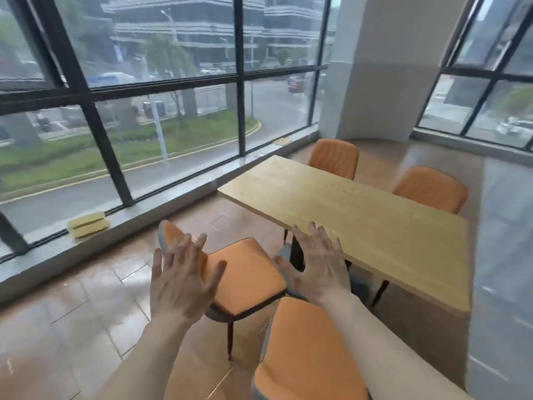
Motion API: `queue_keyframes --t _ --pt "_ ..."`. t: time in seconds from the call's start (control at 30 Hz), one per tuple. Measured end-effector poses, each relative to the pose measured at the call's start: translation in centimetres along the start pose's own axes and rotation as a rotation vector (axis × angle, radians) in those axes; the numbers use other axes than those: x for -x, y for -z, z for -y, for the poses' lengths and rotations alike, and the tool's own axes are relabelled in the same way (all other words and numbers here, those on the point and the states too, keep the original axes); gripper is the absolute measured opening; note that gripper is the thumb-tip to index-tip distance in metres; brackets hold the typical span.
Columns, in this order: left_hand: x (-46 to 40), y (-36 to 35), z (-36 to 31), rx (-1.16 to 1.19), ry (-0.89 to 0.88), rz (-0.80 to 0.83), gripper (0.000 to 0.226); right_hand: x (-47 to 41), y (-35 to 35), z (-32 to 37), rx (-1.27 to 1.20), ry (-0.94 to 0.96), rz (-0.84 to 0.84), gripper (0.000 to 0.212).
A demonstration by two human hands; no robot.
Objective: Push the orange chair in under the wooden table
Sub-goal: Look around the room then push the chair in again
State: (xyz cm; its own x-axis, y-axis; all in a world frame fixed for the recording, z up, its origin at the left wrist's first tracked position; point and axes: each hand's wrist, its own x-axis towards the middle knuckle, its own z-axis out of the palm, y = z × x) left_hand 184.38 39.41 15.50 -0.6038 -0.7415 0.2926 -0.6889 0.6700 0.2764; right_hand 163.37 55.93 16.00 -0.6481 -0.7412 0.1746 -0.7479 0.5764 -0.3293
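An orange chair (pixel 248 277) with dark legs stands pulled out from the near left corner of the long wooden table (pixel 375 226). Its seat faces the table and its backrest points toward the window. My left hand (pixel 181 281) hovers with fingers spread in front of the backrest and covers part of it. My right hand (pixel 318 264) is also spread, over the seat's right edge and the table's near edge. Neither hand holds anything.
A second orange chair (pixel 311 350) stands close below me, beside the table. Two more orange chairs (pixel 334 157) (pixel 431 189) sit on the table's far side. A window sill with yellow sponges (pixel 88 225) runs along the left. A white column (pixel 383 67) rises behind.
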Motion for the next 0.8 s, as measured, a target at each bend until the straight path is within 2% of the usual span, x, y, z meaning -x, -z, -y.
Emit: queue_keyframes --t 0.17,0.37,0.7,0.8 --pt "-0.8 -5.2 -4.4 0.101 -0.233 0.132 0.080 6.4 -0.5 -5.0 0.057 -0.267 0.008 0.089" --pt "4.9 -12.6 -7.6 0.131 -0.413 0.323 0.078 16.0 -4.7 -9.2 0.106 -0.509 0.104 0.087" --pt "14.4 -22.6 -5.4 0.156 -0.475 0.565 0.076 24.1 -15.7 -11.1 0.082 -0.637 0.283 0.087" --pt "14.4 -24.1 -5.6 0.208 -0.472 0.583 0.072 23.9 -17.4 -11.8 0.163 -0.618 0.185 0.080"
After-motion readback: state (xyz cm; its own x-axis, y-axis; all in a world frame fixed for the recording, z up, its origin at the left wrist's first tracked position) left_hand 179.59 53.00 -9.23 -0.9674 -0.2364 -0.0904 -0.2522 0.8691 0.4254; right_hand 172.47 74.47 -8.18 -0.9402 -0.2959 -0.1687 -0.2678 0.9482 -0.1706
